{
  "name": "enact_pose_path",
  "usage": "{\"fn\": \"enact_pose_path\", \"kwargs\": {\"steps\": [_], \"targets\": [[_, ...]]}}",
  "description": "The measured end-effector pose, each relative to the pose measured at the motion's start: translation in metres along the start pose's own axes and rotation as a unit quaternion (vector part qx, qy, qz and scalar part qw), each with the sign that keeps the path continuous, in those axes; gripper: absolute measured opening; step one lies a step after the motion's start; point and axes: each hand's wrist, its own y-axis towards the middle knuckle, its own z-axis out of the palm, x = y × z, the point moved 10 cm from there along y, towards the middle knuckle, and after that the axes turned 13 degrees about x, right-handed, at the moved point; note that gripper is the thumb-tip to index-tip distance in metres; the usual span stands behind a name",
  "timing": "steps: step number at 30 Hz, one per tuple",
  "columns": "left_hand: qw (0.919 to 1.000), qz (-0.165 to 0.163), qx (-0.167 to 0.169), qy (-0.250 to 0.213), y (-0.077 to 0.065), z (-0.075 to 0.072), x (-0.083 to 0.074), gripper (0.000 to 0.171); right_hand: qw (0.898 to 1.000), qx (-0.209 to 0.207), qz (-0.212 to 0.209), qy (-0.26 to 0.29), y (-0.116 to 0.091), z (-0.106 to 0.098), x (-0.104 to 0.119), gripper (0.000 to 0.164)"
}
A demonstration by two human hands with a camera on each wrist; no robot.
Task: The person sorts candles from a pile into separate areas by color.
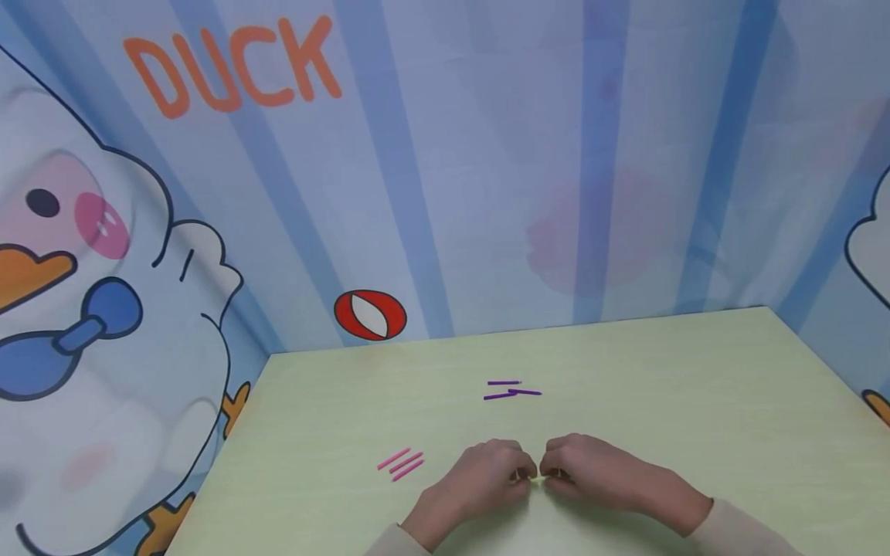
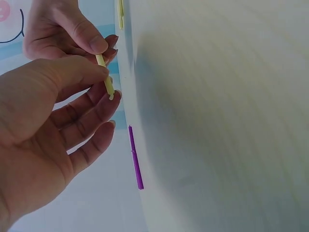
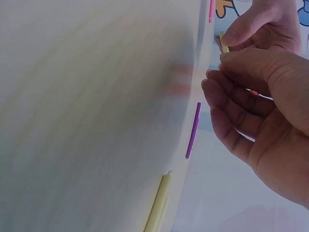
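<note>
Between my two hands a thin pale-yellow candle (image 1: 536, 479) is held low over the table's near part. My left hand (image 1: 490, 477) pinches it between thumb and fingertips; the wick end pokes out past this thumb in the left wrist view (image 2: 110, 92). From the other side my right hand (image 1: 599, 471) pinches the same candle, thumb on top. The hands nearly meet, and the other fingers of both are loosely curled. In the right wrist view a short bit of the candle (image 3: 224, 43) shows between the hands.
Several pink candles (image 1: 405, 462) lie side by side left of my left hand. Farther back are purple candles (image 1: 502, 396), two of them overlapping. More yellow candles (image 3: 158, 203) lie on the table (image 1: 695, 371) in the right wrist view. A printed cloth (image 1: 487, 154) stands behind the table.
</note>
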Motion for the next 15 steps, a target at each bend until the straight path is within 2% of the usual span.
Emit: {"fn": "enact_pose_path", "kwargs": {"steps": [5,15], "targets": [[1.0,-0.001,-0.004,-0.006,-0.003,0.0,0.003,0.016,1.0,0.008,0.017,-0.003,-0.001,0.001,-0.004,0.01],[0.9996,-0.015,-0.001,-0.023,-0.006,0.0,0.013,0.011,1.0,-0.006,0.007,-0.022,-0.004,-0.007,-0.002,0.01]]}}
